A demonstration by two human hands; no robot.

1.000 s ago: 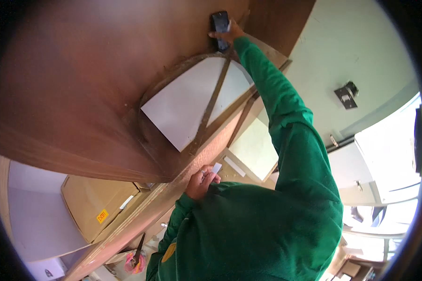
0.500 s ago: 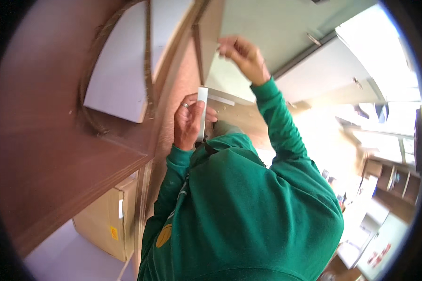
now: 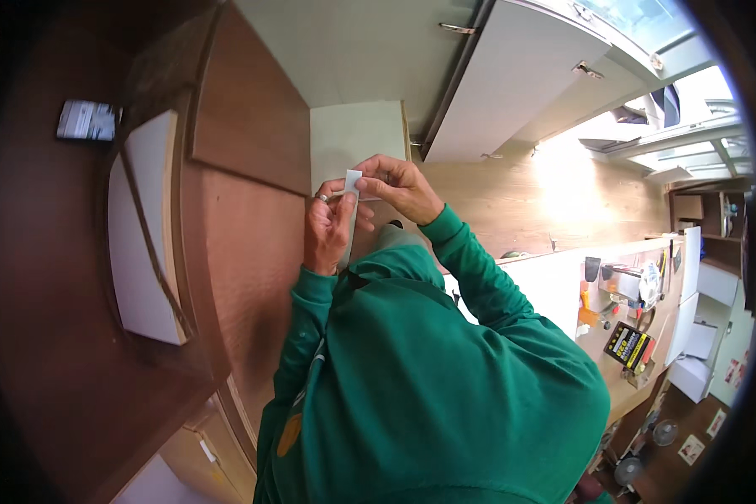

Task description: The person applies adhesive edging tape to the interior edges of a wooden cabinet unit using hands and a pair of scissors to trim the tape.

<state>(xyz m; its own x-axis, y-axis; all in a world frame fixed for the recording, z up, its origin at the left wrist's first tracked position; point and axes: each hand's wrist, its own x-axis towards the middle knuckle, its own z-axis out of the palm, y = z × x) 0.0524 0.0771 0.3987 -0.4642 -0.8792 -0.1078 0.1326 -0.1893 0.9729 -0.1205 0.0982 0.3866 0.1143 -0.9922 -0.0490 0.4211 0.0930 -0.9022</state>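
A narrow white strip (image 3: 353, 182), flat and straight-edged, stands in front of my chest. My left hand (image 3: 324, 233), with a ring on one finger, is closed around the strip's middle, thumb on its face. The thumb and fingers of my right hand (image 3: 401, 186) pinch it near the upper end. Both forearms wear green sleeves. The strip's lower part is partly hidden behind my left hand and my clothing. Whether it is one piece or has a backing layer, I cannot tell.
Left of me stands brown wooden cabinetry (image 3: 256, 260) with a white board (image 3: 140, 235) against it. A cardboard box (image 3: 202, 458) sits low at left. To the right, a workbench (image 3: 554, 281) carries tools and a black-and-yellow box (image 3: 628, 345). Pale cabinet doors (image 3: 512, 80) stand beyond.
My right hand has come down from its raised place and now pinches the strip's upper end. My left hand keeps its hold. The view has swung, bringing the workbench into sight.
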